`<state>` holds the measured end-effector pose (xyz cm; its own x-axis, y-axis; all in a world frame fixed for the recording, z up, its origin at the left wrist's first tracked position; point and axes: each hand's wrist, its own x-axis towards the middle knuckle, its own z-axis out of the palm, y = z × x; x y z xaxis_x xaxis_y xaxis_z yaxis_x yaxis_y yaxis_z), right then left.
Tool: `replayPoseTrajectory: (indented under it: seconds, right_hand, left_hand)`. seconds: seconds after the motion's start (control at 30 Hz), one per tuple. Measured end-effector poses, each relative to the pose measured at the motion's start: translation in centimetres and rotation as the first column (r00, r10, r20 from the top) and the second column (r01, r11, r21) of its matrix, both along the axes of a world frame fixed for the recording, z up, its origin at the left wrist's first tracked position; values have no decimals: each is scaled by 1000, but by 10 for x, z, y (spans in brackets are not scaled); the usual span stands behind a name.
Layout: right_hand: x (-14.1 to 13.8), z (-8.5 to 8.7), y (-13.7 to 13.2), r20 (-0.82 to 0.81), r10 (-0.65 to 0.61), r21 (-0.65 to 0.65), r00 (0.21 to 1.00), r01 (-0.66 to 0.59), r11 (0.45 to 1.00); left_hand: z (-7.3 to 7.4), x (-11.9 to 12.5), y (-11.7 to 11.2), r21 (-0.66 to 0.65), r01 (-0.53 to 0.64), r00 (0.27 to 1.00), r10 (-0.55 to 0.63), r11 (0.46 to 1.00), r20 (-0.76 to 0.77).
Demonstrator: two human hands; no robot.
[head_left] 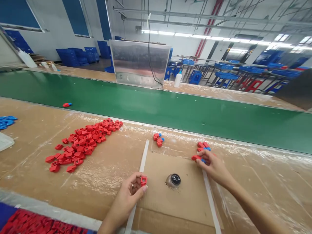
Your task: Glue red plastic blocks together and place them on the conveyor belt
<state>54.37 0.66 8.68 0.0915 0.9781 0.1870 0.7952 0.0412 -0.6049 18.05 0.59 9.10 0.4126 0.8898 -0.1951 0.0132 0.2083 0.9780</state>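
My left hand (130, 192) is closed in a pinch on a small red plastic part (143, 180), held just above the cardboard near a white strip (143, 160). My right hand (212, 166) reaches forward with its fingers closed on a red-and-blue part (197, 158) at the edge of a small cluster of red and blue parts (203, 146). Between the hands a round black-and-silver fixture (173, 180) is set in a cardboard panel (170, 198). A second small cluster of red and blue parts (158, 139) lies farther back.
A large heap of red parts (83, 143) spreads over the left of the plastic-covered bench. Blue parts (6, 121) lie at the far left. A green conveyor belt (170, 110) runs behind, carrying one red-and-blue piece (67, 104). A metal box (138, 63) and white bottle (177, 79) stand beyond.
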Motion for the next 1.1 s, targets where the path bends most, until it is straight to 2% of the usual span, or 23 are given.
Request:
replayPoseTrajectory:
  seconds: [0.13,0.3,0.4,0.53,0.63,0.7,0.83,1.1]
  right_hand:
    - [-7,-5,-39,68,-21,2,997,21,1000]
    - [-4,-1,-57,130,-16,-4,991,16,1000]
    - [-12,10,-64,127,7,-19,992,-5,1000]
    - [-38,37,-72,101,69,11,992,-71,997]
    - [-60,51,-75,130,145,82,981,-156,984]
    - [-70,55,-74,163,204,107,965,-222,969]
    - [-80,51,-68,240,285,82,928,-312,947]
    - [-83,45,-61,283,335,46,899,-362,931]
  left_hand:
    - [-2,14,-12,-1,64,998,-64,998,10]
    - [-3,27,-26,30,89,995,-88,996,-43]
    - [-2,33,-32,70,108,991,-102,992,-86]
    - [-5,38,-37,93,120,990,-112,988,-87]
    - [-10,37,-38,76,132,990,-127,988,-59]
    - [-13,35,-38,55,145,989,-143,988,-27]
    - [-15,32,-39,10,174,985,-175,985,7]
    - [-16,34,-41,47,177,983,-175,983,-46]
